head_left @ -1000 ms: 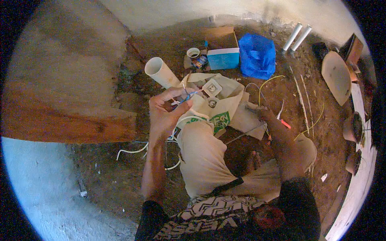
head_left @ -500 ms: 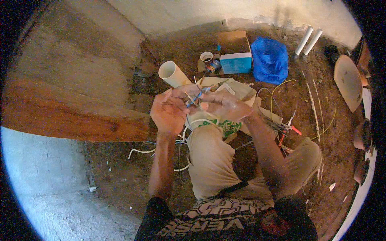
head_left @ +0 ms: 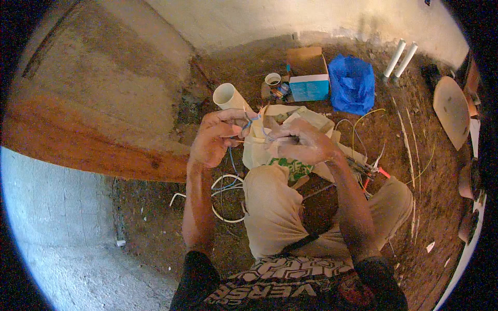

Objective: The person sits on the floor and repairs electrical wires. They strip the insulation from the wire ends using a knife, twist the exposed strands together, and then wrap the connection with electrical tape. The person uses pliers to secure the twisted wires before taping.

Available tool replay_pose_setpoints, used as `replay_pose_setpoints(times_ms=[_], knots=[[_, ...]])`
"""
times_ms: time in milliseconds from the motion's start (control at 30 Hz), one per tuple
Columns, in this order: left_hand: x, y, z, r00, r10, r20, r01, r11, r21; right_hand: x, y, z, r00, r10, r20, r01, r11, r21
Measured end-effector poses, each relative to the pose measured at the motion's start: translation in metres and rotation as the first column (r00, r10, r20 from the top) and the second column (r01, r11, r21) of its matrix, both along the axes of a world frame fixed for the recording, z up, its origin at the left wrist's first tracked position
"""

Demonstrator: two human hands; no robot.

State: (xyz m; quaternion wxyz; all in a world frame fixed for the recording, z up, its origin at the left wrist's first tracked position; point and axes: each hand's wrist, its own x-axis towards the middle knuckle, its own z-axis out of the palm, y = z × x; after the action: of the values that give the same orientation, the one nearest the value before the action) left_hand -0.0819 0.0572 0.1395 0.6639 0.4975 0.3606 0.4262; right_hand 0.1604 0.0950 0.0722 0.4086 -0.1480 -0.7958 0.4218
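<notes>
My left hand (head_left: pixel 211 139) is raised above my knee, its fingers pinched on a thin blue wire (head_left: pixel 232 159) that hangs down below it. Facing it, my right hand (head_left: pixel 305 141) has thumb and fingertips closed on a wire end near the bared copper strands (head_left: pixel 262 112). Between the hands the wires cross and bend; exactly which strand each fingertip grips is partly hidden. Under them lies a cream bag (head_left: pixel 254 150) with green print. A wide white plastic pipe (head_left: pixel 226 96) stands just beyond my left hand.
Pliers with red handles (head_left: pixel 384 172) lie by my right knee among loose wires. Looped white cable (head_left: pixel 228 221) rests left of my leg. Farther off are a blue-and-white box (head_left: pixel 309 88), a blue plastic bag (head_left: pixel 351 85) and two thin white pipes (head_left: pixel 395 58). A wooden board (head_left: pixel 104 150) borders the left.
My hands have moved apart, the right one shifting right and slightly down. The blue wire and copper strands between them show more clearly now.
</notes>
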Motion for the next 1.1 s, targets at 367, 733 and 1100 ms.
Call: replay_pose_setpoints(times_ms=[367, 733, 1100], knots=[[0.046, -0.014, 0.006, 0.713, 0.521, -0.469, -0.389, 0.85, 0.355, -0.028, -0.036, -0.001, 0.862, -0.507, 0.003, 0.501, 0.852, 0.154], [0.069, -0.013, -0.011, 0.799, 0.576, -0.169, -0.575, 0.816, 0.061, -0.01, -0.042, 0.002, 0.828, -0.546, -0.128, 0.56, 0.806, 0.19], [0.086, -0.019, -0.013, 0.835, 0.523, -0.172, -0.516, 0.852, 0.09, -0.009, -0.048, 0.006, 0.799, -0.578, -0.165, 0.581, 0.813, -0.036]])
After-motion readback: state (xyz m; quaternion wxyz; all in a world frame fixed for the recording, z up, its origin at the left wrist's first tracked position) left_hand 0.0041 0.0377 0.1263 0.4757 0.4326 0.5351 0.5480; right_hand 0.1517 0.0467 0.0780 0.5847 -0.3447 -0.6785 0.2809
